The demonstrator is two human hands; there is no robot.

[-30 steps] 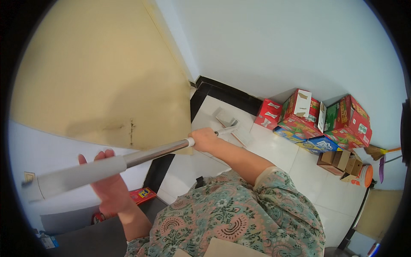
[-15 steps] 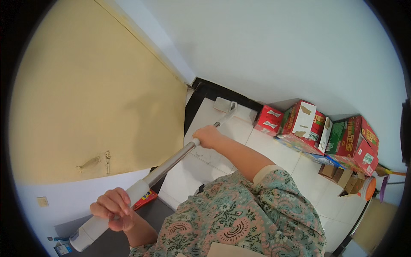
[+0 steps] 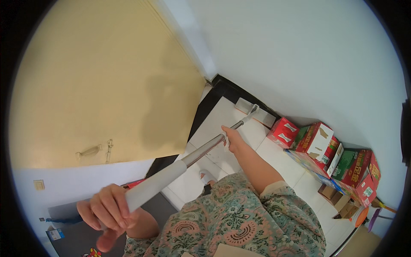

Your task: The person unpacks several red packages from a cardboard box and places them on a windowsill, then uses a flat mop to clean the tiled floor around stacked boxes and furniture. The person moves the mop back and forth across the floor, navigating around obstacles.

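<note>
A long-handled flat mop point(image 3: 201, 152) runs slantwise across the view, with a silver pole and a thick white grip. Its pale rectangular head point(image 3: 266, 117) rests on the white tiled floor point(image 3: 218, 113) against the black skirting. My left hand point(image 3: 112, 210) curls around the white upper end of the handle, thumb pointing down. Farther down the pole, my right hand point(image 3: 233, 139) is closed around it with the arm stretched out. Part of the right fingers is hidden behind the pole.
A pale yellow door point(image 3: 98, 77) with a handle point(image 3: 90, 150) stands on the left. Red and green cartons point(image 3: 314, 139) line the right wall, near open brown cardboard point(image 3: 338, 199) and an orange-white tub point(image 3: 358, 216). A slippered foot point(image 3: 208, 176) shows below the pole. Lower left lies a dark grey surface point(image 3: 70, 244).
The view has shifted, so the door corner, mop head and cartons sit farther right. The grip's upper end comes closer, and my left hand now covers its end. A slippered foot has come into sight.
</note>
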